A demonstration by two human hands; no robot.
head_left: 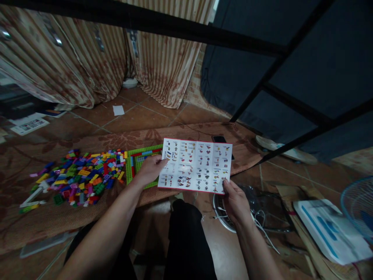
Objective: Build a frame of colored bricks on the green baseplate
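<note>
An unfolded printed sheet [196,166] with rows of small coloured pictures is held up over the table edge. My left hand [150,170] pinches its left side, and my right hand [234,197] grips the lower right corner with the thumb on top. Behind the sheet and my left hand, a green baseplate [129,167] lies on the cloth, partly covered; red and blue bricks form lines on it. To its left is a loose heap of multicoloured bricks [84,177].
The patterned cloth [116,140] covers the long table. A dark phone [219,139] lies behind the sheet. Below at the right are a metal bowl [218,212] with white cables, a white-and-blue box [326,225] and a fan [359,206]. Black metal bars cross above.
</note>
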